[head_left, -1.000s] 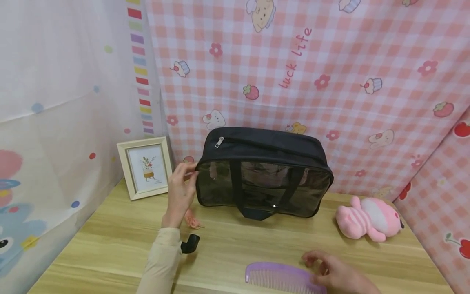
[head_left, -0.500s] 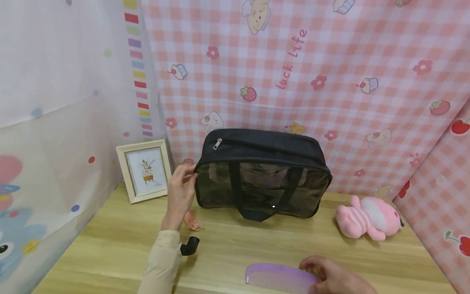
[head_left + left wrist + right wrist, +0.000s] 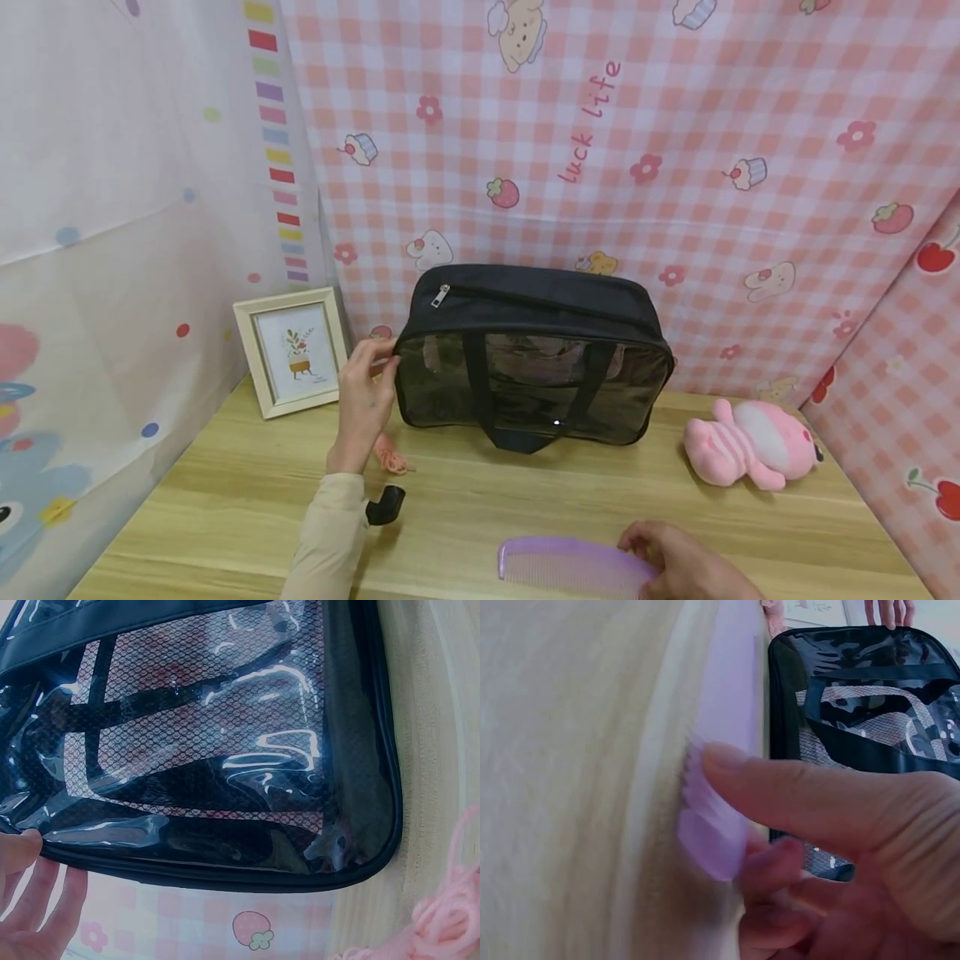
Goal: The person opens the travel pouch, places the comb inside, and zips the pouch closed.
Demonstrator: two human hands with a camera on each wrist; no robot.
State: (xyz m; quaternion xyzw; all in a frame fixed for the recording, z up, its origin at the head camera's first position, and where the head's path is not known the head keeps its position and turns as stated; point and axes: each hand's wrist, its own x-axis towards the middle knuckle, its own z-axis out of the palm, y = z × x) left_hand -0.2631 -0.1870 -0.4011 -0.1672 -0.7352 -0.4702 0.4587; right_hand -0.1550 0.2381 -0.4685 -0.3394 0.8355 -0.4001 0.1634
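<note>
A black bag point(image 3: 442, 379) with a see-through front and dark straps stands at the back of the table, its top zipper pull point(image 3: 440, 296) at the left end. My left hand point(image 3: 366, 396) pinches the bag's upper left edge; in the left wrist view the thumb point(image 3: 21, 851) lies on the front and the fingers pass behind the rim. Low in the head view, my right hand point(image 3: 686, 562) grips the right end of a purple comb point(image 3: 566, 557). In the right wrist view the thumb point(image 3: 780, 787) presses the comb's toothed side, with fingers on the opposite side.
A cream picture frame point(image 3: 292, 354) leans at the back left. Pink yarn point(image 3: 390, 457) and a short black bent pipe-like piece point(image 3: 386, 506) lie beside my left forearm. At the right lies a pink plush toy point(image 3: 750, 446). A checked cloth point(image 3: 480, 125) hangs behind the table point(image 3: 450, 542).
My right hand has come in over the comb's right end and taken hold of it. The left hand keeps its place at the bag's edge. The head view has shifted slightly.
</note>
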